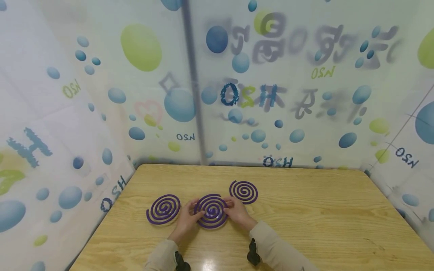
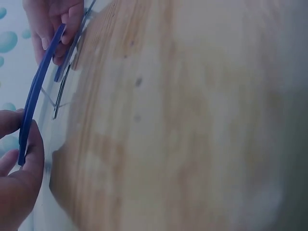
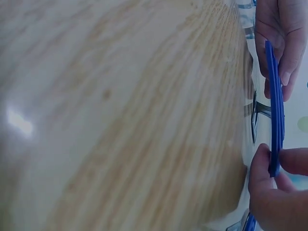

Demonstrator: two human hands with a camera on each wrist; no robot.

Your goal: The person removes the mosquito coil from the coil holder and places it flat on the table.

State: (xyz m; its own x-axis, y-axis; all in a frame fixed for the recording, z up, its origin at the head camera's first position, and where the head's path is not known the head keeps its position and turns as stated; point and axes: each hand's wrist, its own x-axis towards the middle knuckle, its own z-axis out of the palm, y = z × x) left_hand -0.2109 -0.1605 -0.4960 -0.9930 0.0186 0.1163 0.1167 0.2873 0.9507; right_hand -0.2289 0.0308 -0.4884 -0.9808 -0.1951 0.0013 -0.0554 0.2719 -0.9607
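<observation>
Both hands have a grip on the middle coil (image 1: 212,210), low in the centre of the head view: your left hand (image 1: 187,220) pinches its left rim, your right hand (image 1: 238,212) its right rim, and the purple spiral sits between them just above the desk (image 1: 305,210). To its left a second coil (image 1: 163,209) lies flat and untouched; a third coil (image 1: 243,192) lies further back and to the right, apart from your fingers. Neither shows any sign of handling, and the one you hold looks whole, its windings apparently not yet separated. Bubble-print sheeting (image 1: 135,94) walls in the desk on three sides.

From the left wrist view, the middle coil (image 2: 38,91) shows edge-on as a thin blue band along the left edge of the frame. Your left hand (image 2: 19,168), lower left, pinches its near end between thumb and fingers; your right hand (image 2: 55,24), upper left, pinches the far end. It appears tilted up off the wood.

From the right wrist view, the same band (image 3: 274,110) runs down the right edge. Your right hand (image 3: 274,192), lower right, closes its thumb and finger on it; your left hand (image 3: 281,33) holds it at upper right. By this showing the work is at an early stage, with one coil in hand and two waiting.
</observation>
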